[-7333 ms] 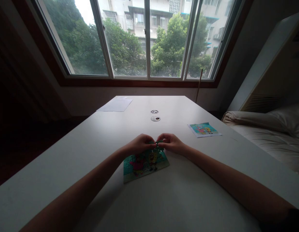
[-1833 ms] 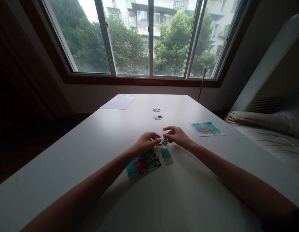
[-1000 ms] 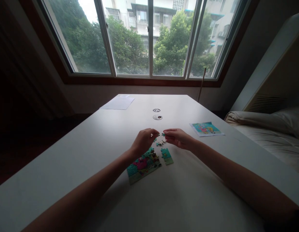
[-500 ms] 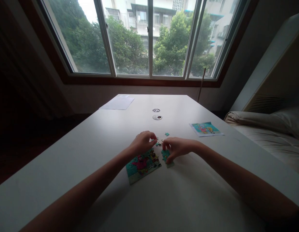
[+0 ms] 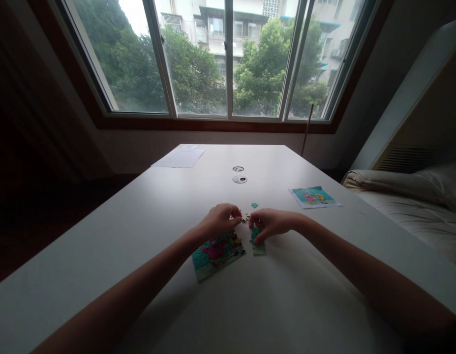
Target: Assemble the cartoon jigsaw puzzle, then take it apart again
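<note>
A partly joined cartoon jigsaw block (image 5: pixel 217 251) lies on the white table (image 5: pixel 146 211) before me. My left hand (image 5: pixel 219 221) rests curled at its far edge, fingertips pinched by a few pale loose pieces (image 5: pixel 244 216). My right hand (image 5: pixel 272 223) pinches the top of a small teal strip of joined pieces (image 5: pixel 258 245) just right of the block. One teal loose piece (image 5: pixel 254 205) lies a little farther away.
A printed reference picture (image 5: pixel 313 196) lies at the right of the table. Two round cable holes (image 5: pixel 239 179) sit at the middle, a sheet of paper (image 5: pixel 179 158) at the far left. A bed with pillow (image 5: pixel 408 191) stands on the right, windows behind.
Since seven seconds ago the puzzle has been split: a teal strip and loose pieces now lie apart. In the last second my right hand dropped from the loose pieces onto the strip.
</note>
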### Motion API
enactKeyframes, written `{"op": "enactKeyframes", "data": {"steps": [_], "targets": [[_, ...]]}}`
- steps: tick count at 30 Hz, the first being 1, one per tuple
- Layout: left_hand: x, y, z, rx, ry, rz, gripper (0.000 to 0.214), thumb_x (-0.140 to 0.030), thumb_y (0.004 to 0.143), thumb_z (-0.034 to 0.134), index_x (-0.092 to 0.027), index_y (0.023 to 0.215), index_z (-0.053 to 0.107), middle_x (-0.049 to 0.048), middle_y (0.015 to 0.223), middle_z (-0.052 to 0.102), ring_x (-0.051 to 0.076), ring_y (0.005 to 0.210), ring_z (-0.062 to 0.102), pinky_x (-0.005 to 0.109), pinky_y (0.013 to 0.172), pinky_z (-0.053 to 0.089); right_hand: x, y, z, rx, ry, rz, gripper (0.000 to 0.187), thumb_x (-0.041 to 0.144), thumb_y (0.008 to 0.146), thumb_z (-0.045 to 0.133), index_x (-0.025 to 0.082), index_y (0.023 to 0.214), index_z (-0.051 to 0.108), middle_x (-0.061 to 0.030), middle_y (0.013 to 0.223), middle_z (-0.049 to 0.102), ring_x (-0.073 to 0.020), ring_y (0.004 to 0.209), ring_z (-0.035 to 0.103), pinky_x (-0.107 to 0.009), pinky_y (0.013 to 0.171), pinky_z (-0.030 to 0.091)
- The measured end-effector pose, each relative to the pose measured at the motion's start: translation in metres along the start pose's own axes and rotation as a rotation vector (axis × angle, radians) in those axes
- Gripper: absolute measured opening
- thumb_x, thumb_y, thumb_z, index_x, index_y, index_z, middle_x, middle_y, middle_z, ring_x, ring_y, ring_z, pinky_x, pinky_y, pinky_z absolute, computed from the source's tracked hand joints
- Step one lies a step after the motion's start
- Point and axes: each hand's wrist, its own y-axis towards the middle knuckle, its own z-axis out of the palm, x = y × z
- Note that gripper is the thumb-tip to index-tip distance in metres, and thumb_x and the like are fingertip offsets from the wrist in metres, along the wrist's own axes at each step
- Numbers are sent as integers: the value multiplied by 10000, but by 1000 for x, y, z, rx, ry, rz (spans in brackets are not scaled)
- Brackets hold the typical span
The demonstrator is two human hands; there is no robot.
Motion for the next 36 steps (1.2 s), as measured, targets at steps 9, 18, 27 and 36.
{"op": "enactKeyframes", "data": {"steps": [9, 18, 27, 36], "targets": [[-7, -4, -6, 84, -197, 15, 207, -309, 738, 556, -161, 799, 687, 34, 756, 662, 163, 685, 563, 243, 604, 391, 1, -1, -5, -106, 253, -84, 251, 288, 661, 675, 152, 801, 516, 21, 741, 509, -90, 631, 468, -209, 548, 378], [-7, 1, -1, 20, -572, -29, 257, -363, 766, 556, -116, 777, 626, 54, 715, 645, 154, 669, 572, 258, 603, 420, -2, 6, -5, -423, 787, -119, 298, 335, 648, 710, 151, 787, 521, 26, 665, 553, -74, 581, 503, -203, 510, 393], [-3, 3, -1, -98, -824, -115, 183, -305, 760, 609, -125, 787, 592, 33, 644, 621, 113, 577, 557, 223, 521, 393, -7, 7, -5, -470, 1157, -29, 258, 253, 641, 733, 148, 847, 617, 0, 680, 618, -72, 619, 583, -179, 566, 473], [-6, 2, -1, -65, -978, -205, 207, -320, 719, 650, -121, 753, 603, 31, 630, 604, 95, 547, 523, 214, 497, 358, -4, 12, 2, -658, 846, -134, 193, 261, 653, 692, 140, 777, 606, 12, 633, 609, -70, 537, 538, -216, 521, 450]]}}
